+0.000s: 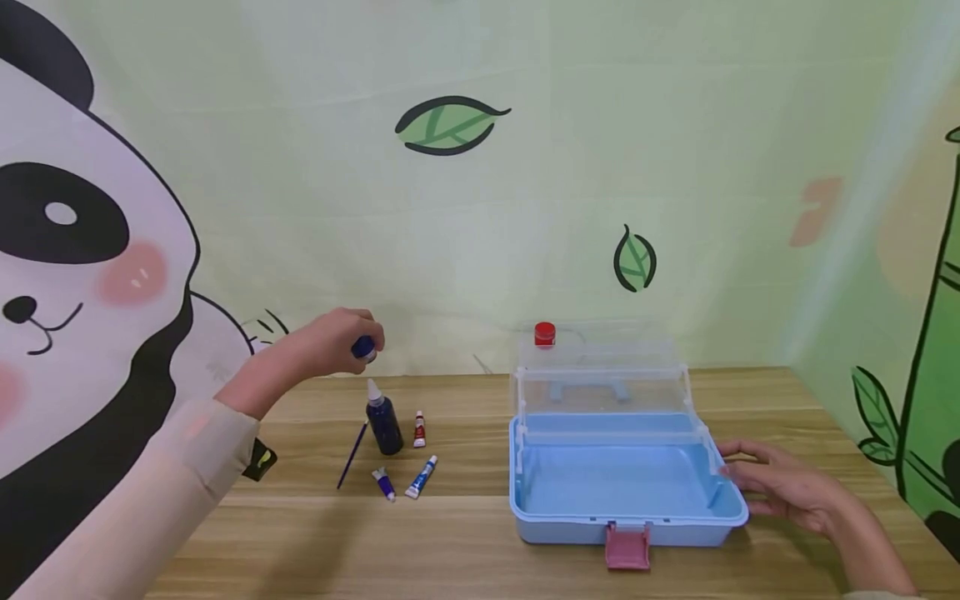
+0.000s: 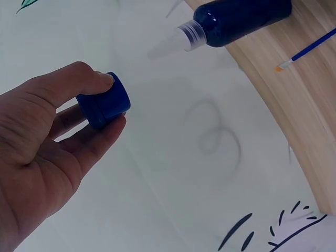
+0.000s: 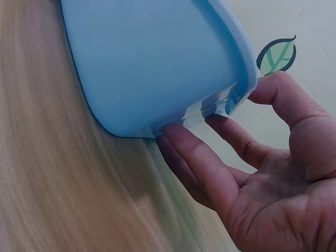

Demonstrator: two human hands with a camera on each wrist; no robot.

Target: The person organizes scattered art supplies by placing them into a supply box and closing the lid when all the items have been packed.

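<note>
My left hand (image 1: 341,340) is raised above the table's left part. Between its thumb and fingers it pinches a small blue paint pot (image 2: 106,102). Below stands a dark blue paint bottle (image 1: 385,425) with a pointed clear nozzle. The right hand (image 1: 787,490) touches the right side of a light blue storage box (image 1: 630,533), fingertips spread against its wall and thumb by the rim (image 3: 247,73). The box's clear lid (image 1: 600,387) stands raised at the back, and a pink latch (image 1: 627,547) hangs down in front. At the lid's upper left shows a red paint pot (image 1: 544,335).
Around the bottle lie a thin paintbrush (image 1: 352,455), a red paint tube (image 1: 419,430), a purple tube (image 1: 383,483) and a blue tube (image 1: 422,477). A printed backdrop (image 1: 555,167) rises behind the wooden table (image 1: 450,533). A black object (image 1: 259,461) is partly hidden by the left sleeve.
</note>
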